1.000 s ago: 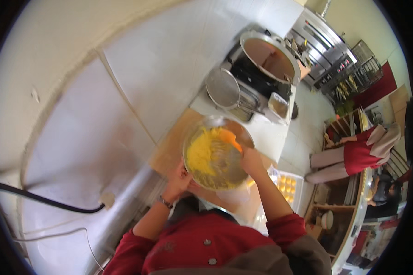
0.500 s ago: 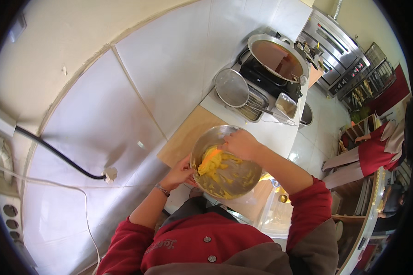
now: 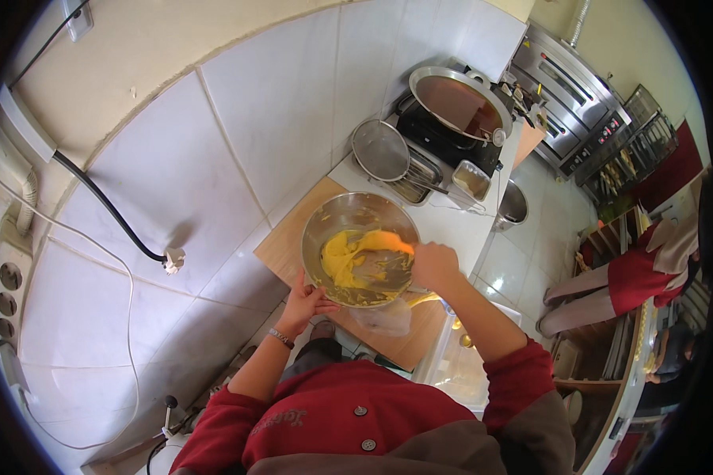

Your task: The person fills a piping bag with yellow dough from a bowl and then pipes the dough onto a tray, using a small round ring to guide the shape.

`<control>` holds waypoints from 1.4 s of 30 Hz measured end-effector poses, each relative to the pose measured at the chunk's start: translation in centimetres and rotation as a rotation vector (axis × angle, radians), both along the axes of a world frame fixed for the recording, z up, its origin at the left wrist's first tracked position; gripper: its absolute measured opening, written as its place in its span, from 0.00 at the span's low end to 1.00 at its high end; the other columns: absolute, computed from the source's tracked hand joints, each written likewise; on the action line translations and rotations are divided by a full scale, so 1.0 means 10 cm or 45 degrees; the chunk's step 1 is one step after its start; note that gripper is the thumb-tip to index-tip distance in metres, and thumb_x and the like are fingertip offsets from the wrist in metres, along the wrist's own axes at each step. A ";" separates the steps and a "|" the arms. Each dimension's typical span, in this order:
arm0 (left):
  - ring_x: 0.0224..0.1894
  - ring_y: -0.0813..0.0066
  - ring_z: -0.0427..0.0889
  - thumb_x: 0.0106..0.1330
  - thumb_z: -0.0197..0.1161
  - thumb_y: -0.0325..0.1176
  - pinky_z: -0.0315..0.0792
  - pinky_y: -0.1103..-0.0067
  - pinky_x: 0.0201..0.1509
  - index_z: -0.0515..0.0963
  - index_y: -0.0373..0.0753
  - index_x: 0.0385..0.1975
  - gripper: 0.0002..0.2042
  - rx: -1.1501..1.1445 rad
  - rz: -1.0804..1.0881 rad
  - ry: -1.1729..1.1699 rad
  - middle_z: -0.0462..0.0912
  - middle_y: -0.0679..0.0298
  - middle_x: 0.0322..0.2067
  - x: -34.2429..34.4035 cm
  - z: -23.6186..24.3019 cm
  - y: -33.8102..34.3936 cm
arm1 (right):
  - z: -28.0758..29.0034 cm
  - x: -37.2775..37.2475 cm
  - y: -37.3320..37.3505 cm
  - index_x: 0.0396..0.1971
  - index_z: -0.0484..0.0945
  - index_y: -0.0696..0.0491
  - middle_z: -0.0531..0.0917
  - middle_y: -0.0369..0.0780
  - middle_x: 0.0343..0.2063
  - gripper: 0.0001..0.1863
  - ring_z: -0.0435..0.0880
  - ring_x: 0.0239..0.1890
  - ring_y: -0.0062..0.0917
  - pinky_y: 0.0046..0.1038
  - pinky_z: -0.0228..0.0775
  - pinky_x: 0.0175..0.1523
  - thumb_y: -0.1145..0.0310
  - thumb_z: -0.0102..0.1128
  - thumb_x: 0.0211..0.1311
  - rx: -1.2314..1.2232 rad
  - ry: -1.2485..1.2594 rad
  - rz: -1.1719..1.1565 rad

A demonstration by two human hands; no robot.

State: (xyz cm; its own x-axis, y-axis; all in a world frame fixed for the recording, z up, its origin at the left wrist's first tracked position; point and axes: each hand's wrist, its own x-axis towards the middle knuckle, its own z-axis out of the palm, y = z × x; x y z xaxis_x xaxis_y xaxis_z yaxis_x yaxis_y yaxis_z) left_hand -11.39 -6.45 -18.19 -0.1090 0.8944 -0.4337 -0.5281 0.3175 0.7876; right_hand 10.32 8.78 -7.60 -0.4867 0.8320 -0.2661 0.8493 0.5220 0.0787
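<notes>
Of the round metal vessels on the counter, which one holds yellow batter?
The steel mixing bowl on the wooden board, gripped by the left hand. The big pan and strainer behind show no yellow.

Head view, straight down, close over worktop (image 3: 289,245)

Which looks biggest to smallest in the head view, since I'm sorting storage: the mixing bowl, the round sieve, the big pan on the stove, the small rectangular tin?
1. Mixing bowl, nearest the camera, so its lead is unsure.
2. Big pan.
3. Round sieve.
4. Small rectangular tin.
</notes>
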 end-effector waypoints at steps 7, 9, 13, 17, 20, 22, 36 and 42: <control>0.32 0.58 0.82 0.64 0.45 0.21 0.80 0.71 0.37 0.39 0.47 0.63 0.31 0.018 -0.059 -0.050 0.74 0.50 0.37 -0.07 0.00 0.06 | -0.34 -0.42 0.65 0.35 0.80 0.50 0.82 0.43 0.33 0.13 0.81 0.37 0.35 0.34 0.73 0.40 0.66 0.51 0.50 -0.207 0.002 -0.048; 0.35 0.58 0.82 0.64 0.46 0.21 0.79 0.70 0.39 0.42 0.48 0.64 0.31 0.010 -0.108 -0.006 0.76 0.51 0.39 -0.06 0.04 0.08 | -0.42 -0.55 0.69 0.35 0.80 0.46 0.82 0.40 0.32 0.12 0.81 0.36 0.35 0.35 0.73 0.38 0.66 0.52 0.50 -0.093 0.058 0.356; 0.35 0.58 0.82 0.64 0.45 0.21 0.79 0.70 0.40 0.39 0.48 0.64 0.32 -0.002 -0.089 -0.022 0.75 0.51 0.40 -0.05 0.03 0.05 | -0.21 -0.61 0.58 0.39 0.79 0.42 0.81 0.40 0.28 0.15 0.80 0.33 0.34 0.37 0.71 0.36 0.68 0.51 0.51 -0.102 0.009 0.681; 0.38 0.56 0.81 0.64 0.46 0.22 0.78 0.68 0.42 0.38 0.45 0.63 0.31 -0.049 0.110 -0.033 0.72 0.48 0.45 0.16 0.14 -0.02 | -0.30 -0.16 -0.19 0.48 0.74 0.41 0.79 0.41 0.23 0.20 0.80 0.30 0.32 0.36 0.71 0.34 0.70 0.50 0.53 0.117 0.197 0.823; 0.42 0.53 0.78 0.64 0.46 0.24 0.77 0.65 0.45 0.42 0.38 0.61 0.27 -0.133 0.224 -0.111 0.70 0.46 0.46 0.06 0.03 0.10 | -0.25 0.04 -0.34 0.47 0.75 0.45 0.79 0.43 0.25 0.19 0.79 0.30 0.36 0.36 0.71 0.36 0.68 0.50 0.52 -0.021 0.393 0.544; 0.45 0.51 0.77 0.64 0.45 0.25 0.76 0.63 0.46 0.46 0.33 0.59 0.24 -0.180 0.288 -0.168 0.69 0.45 0.47 -0.11 -0.07 0.22 | -0.02 0.03 -0.26 0.48 0.74 0.44 0.77 0.44 0.27 0.18 0.79 0.32 0.40 0.37 0.71 0.37 0.69 0.47 0.56 -0.665 0.485 0.157; 0.45 0.41 0.74 0.53 0.41 0.18 0.80 0.57 0.37 0.56 0.24 0.50 0.21 -0.108 0.277 -0.276 0.67 0.43 0.49 -0.16 0.47 0.25 | -0.10 0.57 -0.63 0.49 0.73 0.35 0.73 0.36 0.25 0.24 0.77 0.27 0.29 0.31 0.70 0.29 0.72 0.52 0.50 0.113 0.349 0.253; 0.43 0.41 0.75 0.52 0.40 0.17 0.81 0.58 0.36 0.54 0.25 0.51 0.22 -0.079 0.322 -0.334 0.66 0.42 0.47 -0.27 0.51 0.26 | 0.16 0.79 -0.59 0.48 0.74 0.34 0.72 0.35 0.24 0.26 0.76 0.26 0.28 0.30 0.69 0.28 0.74 0.52 0.47 0.233 0.290 0.311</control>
